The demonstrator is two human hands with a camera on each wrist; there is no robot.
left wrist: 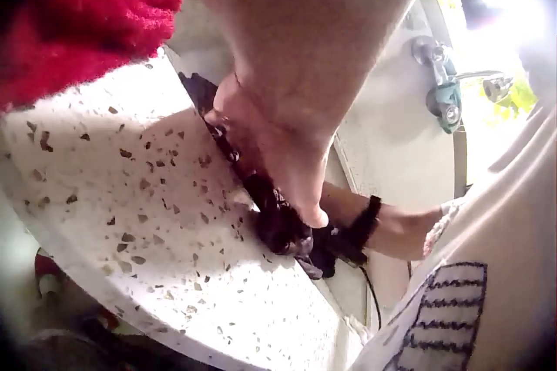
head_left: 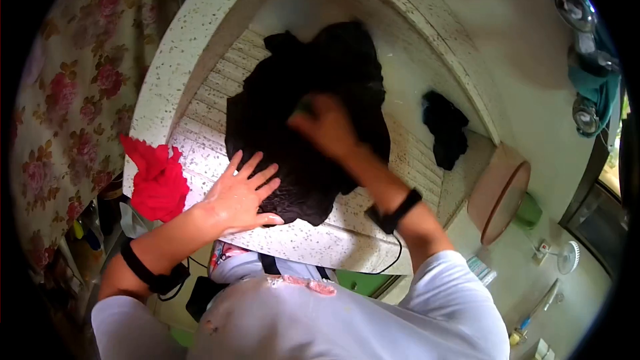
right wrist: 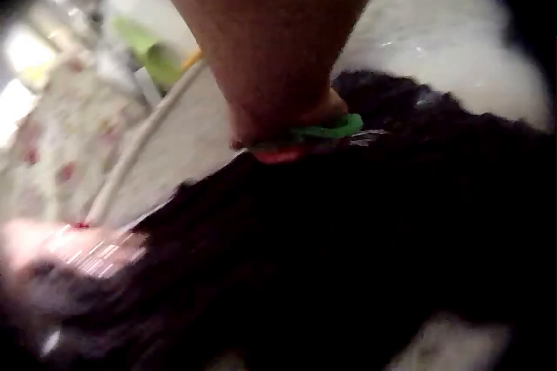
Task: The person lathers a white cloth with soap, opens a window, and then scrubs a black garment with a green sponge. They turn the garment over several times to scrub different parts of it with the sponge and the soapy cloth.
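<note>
A soaked-looking black garment (head_left: 313,73) lies spread over the ribbed slab of a speckled stone wash basin (head_left: 170,67). My left hand (head_left: 239,197) rests on its near left edge, fingers spread and pressing down; in the left wrist view the bunched cloth (left wrist: 283,227) shows beside the thumb. Over the middle of the garment, my right hand (head_left: 327,127) is blurred. It grips a small flat green thing (right wrist: 335,127) with a red part under it, seen in the right wrist view and mostly hidden by the hand; I cannot tell its kind.
A red cloth (head_left: 159,183) hangs over the basin's left rim. Another small black cloth (head_left: 445,129) lies at the right side inside. Beyond the right corner stands a pinkish tub (head_left: 497,193). Taps (head_left: 575,10) are on the wall, and a floral curtain (head_left: 87,93) hangs at left.
</note>
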